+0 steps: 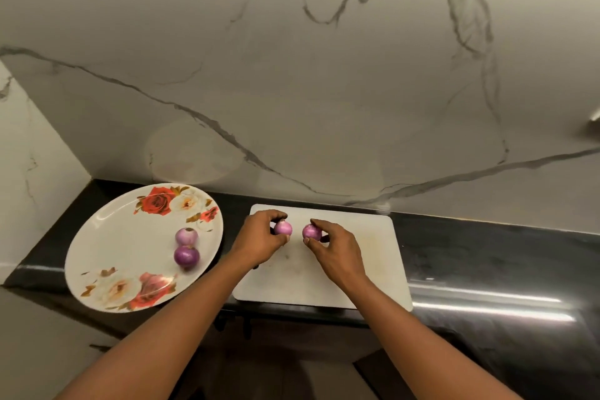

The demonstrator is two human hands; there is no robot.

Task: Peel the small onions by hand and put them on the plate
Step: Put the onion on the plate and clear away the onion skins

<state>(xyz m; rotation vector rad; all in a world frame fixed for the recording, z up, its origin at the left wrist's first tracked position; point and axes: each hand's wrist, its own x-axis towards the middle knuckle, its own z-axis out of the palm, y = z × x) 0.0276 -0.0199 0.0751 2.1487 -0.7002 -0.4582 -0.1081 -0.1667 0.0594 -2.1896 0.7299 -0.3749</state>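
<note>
Plate [107, 247]: left on the counter [487, 256], reaching its front edge; two onions [186, 256] touch near the right rim.
Left hand [259, 239]: curled round an onion [283, 228].
Right hand [337, 248]: pinches another onion [311, 232] just beside.
Board [367, 269]: stretches on rightward.

On the right part of the white rose-patterned plate [107, 237], a paler purple onion [186, 236] touches a darker onion [186, 256]. The left hand [259, 239] pinches a third onion [283, 228], the right hand [337, 250] a fourth onion [312, 232], side by side.
</note>
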